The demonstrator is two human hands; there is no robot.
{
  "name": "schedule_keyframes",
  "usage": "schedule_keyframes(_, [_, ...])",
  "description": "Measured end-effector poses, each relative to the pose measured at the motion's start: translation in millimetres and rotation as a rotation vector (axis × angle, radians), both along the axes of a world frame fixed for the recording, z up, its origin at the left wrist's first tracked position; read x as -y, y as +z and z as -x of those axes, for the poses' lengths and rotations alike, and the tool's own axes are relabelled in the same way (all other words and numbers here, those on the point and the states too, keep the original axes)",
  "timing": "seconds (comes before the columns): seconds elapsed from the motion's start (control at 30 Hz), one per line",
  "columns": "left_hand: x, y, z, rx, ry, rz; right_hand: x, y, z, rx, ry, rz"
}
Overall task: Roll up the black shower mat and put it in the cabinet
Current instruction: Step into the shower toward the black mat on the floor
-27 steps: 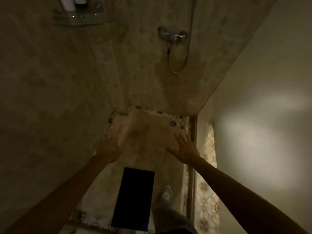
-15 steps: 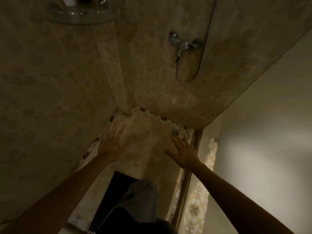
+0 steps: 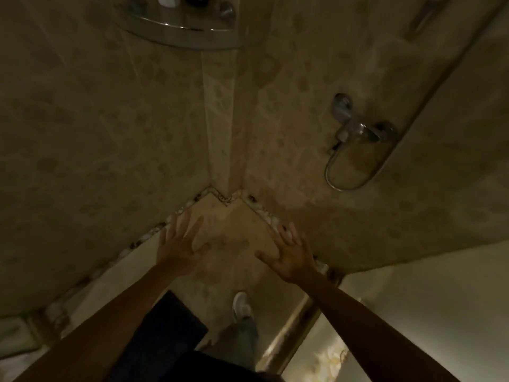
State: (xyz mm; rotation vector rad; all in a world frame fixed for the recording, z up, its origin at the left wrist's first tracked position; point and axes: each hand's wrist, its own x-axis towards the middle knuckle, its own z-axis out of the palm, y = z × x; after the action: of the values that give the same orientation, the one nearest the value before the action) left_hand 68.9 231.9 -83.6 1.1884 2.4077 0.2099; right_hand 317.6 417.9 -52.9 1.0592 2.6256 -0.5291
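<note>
The black shower mat lies flat on the beige shower floor, low in the view, partly hidden by my left forearm and my dark clothing. My left hand is stretched out above the floor beyond the mat, fingers spread, holding nothing. My right hand is likewise open with fingers apart, to the right of the mat, close to the tiled wall. Neither hand touches the mat. No cabinet is in view.
Tiled walls meet in a corner ahead. A chrome shower mixer with a looped hose hangs on the right wall. A glass corner shelf is overhead. My shoe stands beside the mat. A metal threshold strip runs at right.
The view has swung left and closer to the corner. My foot has stepped forward beside the mat. Both hands stay open and stretched ahead.
</note>
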Motion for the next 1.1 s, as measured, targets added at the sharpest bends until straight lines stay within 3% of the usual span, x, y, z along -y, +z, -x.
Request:
schedule_keyframes(0.33, [18, 10, 2, 0.051, 0.350, 0.055, -57, 10, 108, 0.120, 0.396, 0.054])
schedule_keyframes(0.7, [87, -4, -31, 0.159, 0.920, 0.167, -15, -25, 277, 0.122, 1.035, 0.068])
schedule_keyframes(0.9, [76, -18, -71, 0.210, 1.366, 0.131, 18, -46, 361, 0.107, 1.507, -0.001])
schedule_keyframes(1.1, [60, -39, -125, 0.293, 1.687, 0.074, 59, -69, 397, 0.197, 1.809, -0.006])
